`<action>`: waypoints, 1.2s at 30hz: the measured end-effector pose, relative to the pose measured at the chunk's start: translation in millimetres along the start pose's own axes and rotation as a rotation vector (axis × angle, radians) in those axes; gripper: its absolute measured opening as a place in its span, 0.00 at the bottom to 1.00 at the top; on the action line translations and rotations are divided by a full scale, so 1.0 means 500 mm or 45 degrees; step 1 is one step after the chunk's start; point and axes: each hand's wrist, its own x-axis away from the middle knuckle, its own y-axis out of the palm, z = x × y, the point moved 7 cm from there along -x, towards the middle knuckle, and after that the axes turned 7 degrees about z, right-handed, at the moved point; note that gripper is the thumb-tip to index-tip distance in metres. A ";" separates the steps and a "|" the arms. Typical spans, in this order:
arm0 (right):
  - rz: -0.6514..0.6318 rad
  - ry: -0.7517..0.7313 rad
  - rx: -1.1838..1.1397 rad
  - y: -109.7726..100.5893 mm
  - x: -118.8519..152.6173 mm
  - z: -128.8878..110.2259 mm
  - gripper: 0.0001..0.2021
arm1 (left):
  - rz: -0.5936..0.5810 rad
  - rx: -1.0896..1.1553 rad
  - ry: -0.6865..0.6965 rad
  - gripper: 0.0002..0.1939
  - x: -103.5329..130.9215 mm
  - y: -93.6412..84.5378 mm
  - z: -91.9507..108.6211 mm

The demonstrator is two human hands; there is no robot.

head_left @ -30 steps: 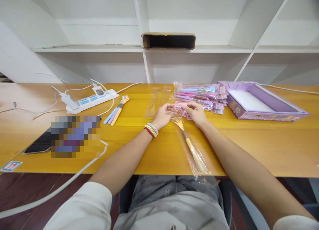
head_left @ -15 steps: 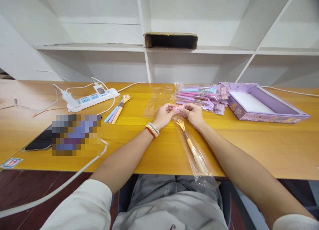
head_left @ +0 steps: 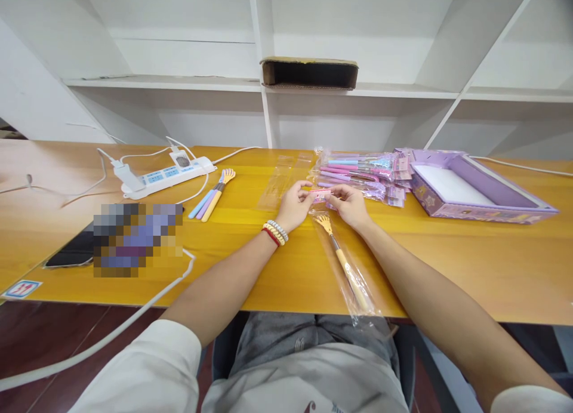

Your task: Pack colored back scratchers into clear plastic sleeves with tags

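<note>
Between them, my left hand (head_left: 295,206) and my right hand (head_left: 350,205) pinch a small pink printed card (head_left: 320,196) at the top end of a clear plastic bag (head_left: 366,286). Inside the bag lies a yellow back scratcher (head_left: 344,262), its claw end toward my hands and its handle toward me. The lower end of the bag hangs past the table's front edge. To the left, a few loose back scratchers (head_left: 212,199) in blue, purple and yellow rest on the table, apart from my hands.
Bagged back scratchers (head_left: 358,171) are piled behind my hands, beside an open purple box (head_left: 487,213). Clear bags (head_left: 278,180) lie flat at the back. Leftward are a power strip (head_left: 168,179), white cables and a dark phone (head_left: 71,246). A cardboard box (head_left: 308,76) sits on the shelf.
My left fingers have lifted slightly away from the card's top edge, and more of the pink card shows. The bag and back scratcher stay in place.
</note>
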 end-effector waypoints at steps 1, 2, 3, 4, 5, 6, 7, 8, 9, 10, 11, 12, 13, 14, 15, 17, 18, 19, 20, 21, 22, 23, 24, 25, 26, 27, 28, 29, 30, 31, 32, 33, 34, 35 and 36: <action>0.015 -0.004 0.011 -0.001 -0.001 0.000 0.12 | 0.004 0.009 -0.009 0.15 0.001 -0.001 -0.001; 0.034 -0.004 0.012 -0.003 -0.001 0.000 0.12 | 0.007 0.017 -0.014 0.18 0.001 -0.001 -0.002; 0.053 -0.003 0.005 -0.004 -0.002 0.000 0.13 | 0.008 0.021 -0.017 0.21 0.002 -0.001 -0.002; 0.070 0.001 -0.009 -0.005 -0.002 0.000 0.13 | 0.003 0.023 -0.017 0.22 0.002 -0.001 -0.002; 0.082 0.009 -0.026 -0.006 -0.002 0.001 0.13 | -0.006 0.024 -0.020 0.24 0.002 0.000 -0.003; 0.084 0.020 -0.047 -0.006 -0.001 0.001 0.14 | -0.017 0.025 -0.024 0.24 0.002 0.001 -0.003; 0.081 0.035 -0.069 -0.005 -0.001 0.002 0.14 | -0.028 0.026 -0.031 0.24 0.002 0.002 -0.005; 0.075 0.051 -0.092 -0.004 0.000 0.002 0.14 | -0.038 0.030 -0.040 0.24 0.002 0.003 -0.006; 0.069 0.065 -0.111 -0.003 0.001 0.002 0.14 | -0.045 0.038 -0.049 0.23 0.001 0.004 -0.008; 0.066 0.072 -0.125 -0.002 0.002 0.001 0.15 | -0.051 0.049 -0.061 0.21 0.001 0.005 -0.010; 0.066 0.072 -0.131 -0.002 0.002 -0.001 0.15 | -0.055 0.064 -0.072 0.20 0.001 0.006 -0.012; 0.067 0.067 -0.132 -0.002 0.002 -0.003 0.15 | -0.060 0.084 -0.082 0.19 0.001 0.007 -0.013; 0.072 0.058 -0.130 -0.002 0.002 -0.004 0.15 | -0.065 0.100 -0.088 0.17 0.000 0.007 -0.014; 0.076 0.050 -0.129 -0.003 0.002 -0.005 0.15 | -0.066 0.112 -0.090 0.15 0.000 0.008 -0.015; 0.079 0.044 -0.129 -0.003 0.002 -0.006 0.15 | -0.067 0.117 -0.089 0.13 0.000 0.008 -0.015; 0.087 0.033 -0.120 -0.004 0.001 -0.006 0.15 | -0.068 0.109 -0.076 0.10 -0.001 0.008 -0.013; 0.092 0.027 -0.110 -0.005 0.000 -0.006 0.15 | -0.064 0.097 -0.065 0.09 -0.001 0.008 -0.012; 0.093 0.021 -0.099 -0.006 0.000 -0.007 0.14 | -0.060 0.086 -0.052 0.08 -0.001 0.007 -0.011; 0.085 0.019 -0.086 -0.006 0.000 -0.007 0.14 | -0.058 0.078 -0.038 0.08 -0.001 0.006 -0.008; 0.072 0.022 -0.074 -0.006 0.000 -0.008 0.14 | -0.058 0.069 -0.024 0.08 0.000 0.006 -0.006; 0.054 0.029 -0.061 -0.006 0.001 -0.009 0.13 | -0.060 0.057 -0.011 0.09 0.000 0.006 -0.004; 0.035 0.037 -0.050 -0.005 0.001 -0.010 0.13 | -0.062 0.041 0.002 0.09 0.001 0.005 -0.001; 0.019 0.040 -0.040 -0.004 0.002 -0.011 0.13 | -0.065 0.019 0.013 0.09 0.001 0.005 0.001; 0.009 0.040 -0.032 -0.004 0.002 -0.013 0.13 | -0.064 -0.006 0.024 0.10 0.002 0.005 0.003; 0.004 0.035 -0.026 -0.004 0.003 -0.015 0.12 | -0.061 -0.034 0.035 0.10 0.002 0.004 0.004; 0.001 0.027 -0.022 -0.004 0.003 -0.016 0.12 | -0.056 -0.058 0.043 0.11 0.002 0.003 0.005; -0.002 0.017 -0.018 -0.004 0.004 -0.018 0.11 | -0.051 -0.075 0.048 0.11 0.002 0.002 0.005; -0.002 0.007 -0.014 -0.004 0.004 -0.018 0.11 | -0.047 -0.087 0.049 0.12 0.001 0.001 0.005; -0.001 -0.002 -0.011 -0.005 0.003 -0.017 0.11 | -0.045 -0.093 0.048 0.12 0.001 0.001 0.004; 0.000 -0.009 -0.011 -0.005 0.003 -0.016 0.10 | -0.044 -0.095 0.045 0.12 0.000 0.000 0.002; 0.001 -0.016 -0.014 -0.005 0.003 -0.014 0.10 | -0.045 -0.093 0.042 0.12 0.000 0.000 0.001; 0.001 -0.020 -0.018 -0.005 0.002 -0.012 0.10 | -0.045 -0.087 0.038 0.13 0.000 0.000 0.000; -0.002 -0.019 -0.023 -0.005 0.002 -0.009 0.10 | -0.046 -0.079 0.035 0.13 0.000 0.001 -0.001; -0.007 -0.015 -0.026 -0.004 0.001 -0.007 0.09 | -0.048 -0.072 0.032 0.13 0.000 0.001 -0.001; -0.009 -0.013 -0.022 -0.005 0.001 -0.005 0.09 | -0.048 -0.068 0.029 0.13 0.000 0.001 -0.001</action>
